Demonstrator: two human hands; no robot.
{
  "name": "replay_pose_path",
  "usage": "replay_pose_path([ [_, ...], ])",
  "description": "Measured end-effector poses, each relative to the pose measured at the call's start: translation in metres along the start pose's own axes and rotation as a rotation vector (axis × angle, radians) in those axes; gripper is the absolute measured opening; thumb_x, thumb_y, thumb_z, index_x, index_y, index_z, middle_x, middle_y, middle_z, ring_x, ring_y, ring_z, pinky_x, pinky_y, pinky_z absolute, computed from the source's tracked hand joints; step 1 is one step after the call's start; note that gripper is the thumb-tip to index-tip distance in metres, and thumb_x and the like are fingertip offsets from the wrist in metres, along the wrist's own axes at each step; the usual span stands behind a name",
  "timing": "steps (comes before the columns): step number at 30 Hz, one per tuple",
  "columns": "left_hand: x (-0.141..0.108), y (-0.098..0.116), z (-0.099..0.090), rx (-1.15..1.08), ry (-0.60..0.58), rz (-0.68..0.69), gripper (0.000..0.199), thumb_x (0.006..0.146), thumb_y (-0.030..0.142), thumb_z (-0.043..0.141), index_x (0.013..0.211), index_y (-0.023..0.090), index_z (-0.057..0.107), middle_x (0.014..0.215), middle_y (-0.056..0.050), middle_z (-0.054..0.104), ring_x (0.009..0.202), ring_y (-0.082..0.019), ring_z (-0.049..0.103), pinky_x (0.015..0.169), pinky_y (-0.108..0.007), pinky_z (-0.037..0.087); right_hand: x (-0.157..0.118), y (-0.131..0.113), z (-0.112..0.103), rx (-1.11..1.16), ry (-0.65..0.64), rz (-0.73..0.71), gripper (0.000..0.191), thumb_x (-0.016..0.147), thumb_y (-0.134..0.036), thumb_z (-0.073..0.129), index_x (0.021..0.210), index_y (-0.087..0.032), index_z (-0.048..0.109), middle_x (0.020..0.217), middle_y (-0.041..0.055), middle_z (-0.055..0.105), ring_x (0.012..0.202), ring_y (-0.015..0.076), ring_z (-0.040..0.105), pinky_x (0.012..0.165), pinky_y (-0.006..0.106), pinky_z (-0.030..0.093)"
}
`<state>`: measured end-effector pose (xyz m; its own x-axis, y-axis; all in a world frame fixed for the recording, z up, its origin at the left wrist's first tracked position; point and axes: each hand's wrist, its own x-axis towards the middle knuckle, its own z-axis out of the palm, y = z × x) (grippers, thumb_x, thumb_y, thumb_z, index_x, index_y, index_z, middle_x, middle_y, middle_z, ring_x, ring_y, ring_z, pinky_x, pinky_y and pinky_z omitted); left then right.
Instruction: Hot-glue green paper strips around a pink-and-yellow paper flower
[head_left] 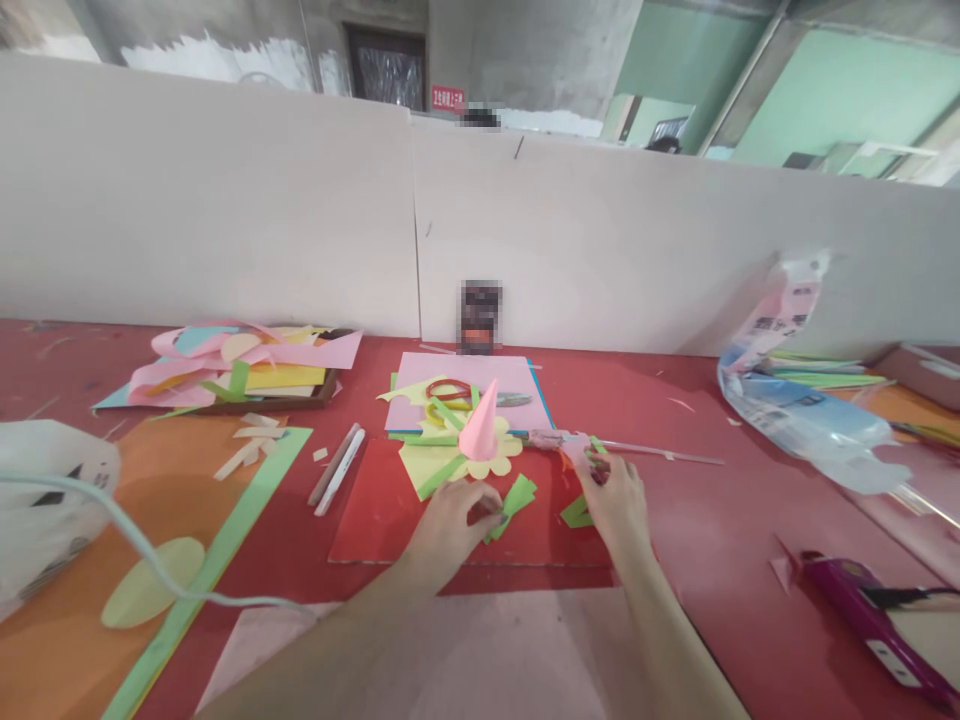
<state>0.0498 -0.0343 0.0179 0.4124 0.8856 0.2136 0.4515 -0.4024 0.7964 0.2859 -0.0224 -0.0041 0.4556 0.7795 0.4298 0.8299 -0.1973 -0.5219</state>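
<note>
Between and beyond my hands stands a pink paper cone [480, 430] on a pale yellow flower-shaped paper [504, 462]. My left hand [456, 525] has its thumb and fingers closed on a green paper piece [517, 503] at the front of the red sheet [375, 510]. My right hand [616, 490] is at the sheet's right side, fingers bent round a small green piece [598, 447]. Another folded green piece [576, 514] lies just left of that hand. Behind the cone, scissors [513, 399] rest on pink paper [412, 375].
A tray of coloured paper scraps [277, 380] stands back left, with two pens [341, 470] nearer. Orange paper [172, 480] and a white cable [150, 560] lie left. At right are a plastic bag [814, 420] and a purple power strip [870, 620].
</note>
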Motion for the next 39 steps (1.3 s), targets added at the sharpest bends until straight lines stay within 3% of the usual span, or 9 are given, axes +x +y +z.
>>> replay_pose_path([
  [4, -0.001, 0.001, -0.002, 0.038, 0.004, 0.010, 0.005, 0.079, 0.021, 0.053, 0.075, 0.023, 0.057, 0.074, 0.003, 0.065, 0.074, -0.015, 0.055, 0.077, -0.031, 0.038, -0.003, 0.004, 0.007, -0.125, -0.062, -0.009, 0.042, 0.076, -0.054, 0.042, 0.090, -0.018, 0.059, 0.087, 0.0113, 0.056, 0.077, 0.0234, 0.049, 0.068, 0.035, 0.037],
  [9, -0.003, -0.002, -0.002, 0.087, 0.063, 0.008, 0.006, 0.079, 0.020, 0.052, 0.079, 0.023, 0.057, 0.079, 0.001, 0.065, 0.078, -0.018, 0.056, 0.077, -0.032, 0.038, -0.003, 0.005, 0.010, -0.090, -0.029, -0.073, 0.044, 0.082, -0.051, 0.031, 0.086, -0.016, 0.057, 0.083, 0.0113, 0.056, 0.076, 0.0233, 0.049, 0.069, 0.036, 0.037],
  [15, -0.002, -0.005, -0.002, 0.126, 0.041, 0.013, 0.007, 0.078, 0.018, 0.053, 0.078, 0.023, 0.058, 0.078, 0.002, 0.065, 0.078, -0.017, 0.056, 0.077, -0.032, 0.037, -0.001, -0.007, 0.001, 0.009, 0.019, -0.008, 0.050, 0.083, -0.053, 0.026, 0.091, -0.014, 0.055, 0.088, 0.0148, 0.057, 0.084, 0.0252, 0.052, 0.071, 0.036, 0.038],
  [19, 0.000, -0.005, -0.002, 0.140, -0.023, 0.026, 0.010, 0.078, 0.018, 0.052, 0.076, 0.023, 0.061, 0.077, 0.001, 0.065, 0.078, -0.017, 0.055, 0.078, -0.033, 0.037, -0.004, -0.017, -0.007, 0.165, -0.077, 0.057, 0.044, 0.084, -0.052, 0.029, 0.098, -0.017, 0.052, 0.087, 0.0116, 0.061, 0.078, 0.0233, 0.057, 0.066, 0.033, 0.039],
  [22, 0.000, -0.005, -0.003, 0.130, -0.051, 0.039, 0.013, 0.079, 0.018, 0.050, 0.078, 0.022, 0.062, 0.079, 0.000, 0.065, 0.079, -0.017, 0.055, 0.077, -0.032, 0.038, -0.009, -0.023, -0.010, 0.226, -0.164, 0.009, 0.040, 0.084, -0.049, 0.030, 0.101, -0.018, 0.049, 0.085, 0.0092, 0.063, 0.075, 0.0217, 0.059, 0.063, 0.031, 0.040],
  [29, 0.001, -0.008, -0.001, 0.164, -0.081, 0.097, 0.016, 0.082, 0.018, 0.047, 0.084, 0.023, 0.062, 0.081, -0.001, 0.063, 0.081, -0.017, 0.056, 0.074, -0.029, 0.041, -0.016, -0.035, -0.014, 0.118, -0.270, 0.006, 0.034, 0.075, -0.055, 0.043, 0.088, -0.023, 0.048, 0.078, 0.0045, 0.061, 0.072, 0.0218, 0.059, 0.057, 0.029, 0.039],
  [39, -0.001, -0.007, 0.004, 0.338, -0.150, 0.214, 0.024, 0.088, 0.015, 0.038, 0.086, 0.018, 0.062, 0.079, -0.004, 0.056, 0.077, -0.016, 0.052, 0.072, -0.028, 0.041, -0.023, -0.038, -0.006, -0.021, -0.336, -0.035, 0.036, 0.069, -0.053, 0.052, 0.088, -0.023, 0.045, 0.080, 0.0033, 0.061, 0.077, 0.0244, 0.059, 0.056, 0.028, 0.036],
])
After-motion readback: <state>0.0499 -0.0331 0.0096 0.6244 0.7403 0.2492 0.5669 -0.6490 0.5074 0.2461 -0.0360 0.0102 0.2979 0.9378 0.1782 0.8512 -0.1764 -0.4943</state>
